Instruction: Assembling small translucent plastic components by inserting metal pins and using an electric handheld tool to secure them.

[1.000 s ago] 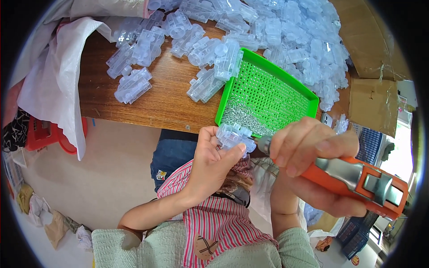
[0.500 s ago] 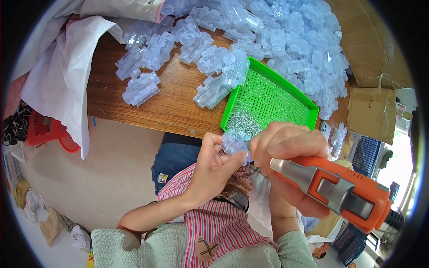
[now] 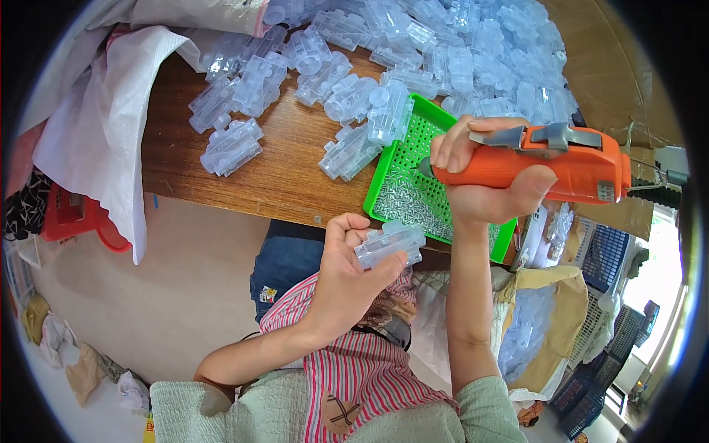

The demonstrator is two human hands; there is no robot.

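Two bare hands, seen from above, are at the front edge of a brown wooden table (image 3: 244, 184). The left hand (image 3: 343, 262) pinches a clear part (image 3: 391, 245) — thumb on the near side, fingers on the far side — in front of the table edge, near the green tray (image 3: 375, 193). The right hand (image 3: 476, 173) grips an orange driver (image 3: 539, 168), fingers curled around its front end, thumb along the near side. The driver's tip points left over the tray, where small silver screws (image 3: 413, 201) lie heaped; whether it touches them, I cannot tell.

A large pile (image 3: 487, 55) of similar clear parts covers the table's far side, with several loose ones left of the tray. A white sack (image 3: 111, 140) hangs over the left end, beside a red basket (image 3: 70, 214). Cardboard (image 3: 628, 88) stands at the right.

Of markings: the driver carries a small grey label (image 3: 605, 192), too small to read. The striped apron (image 3: 362, 373) bears a round tan patch (image 3: 341, 413) with crossed dark lines. A colourful badge (image 3: 267, 294) sits on dark blue cloth (image 3: 284, 258). At lower left, a yellow scrap (image 3: 150, 428) shows red print, partly cut off.
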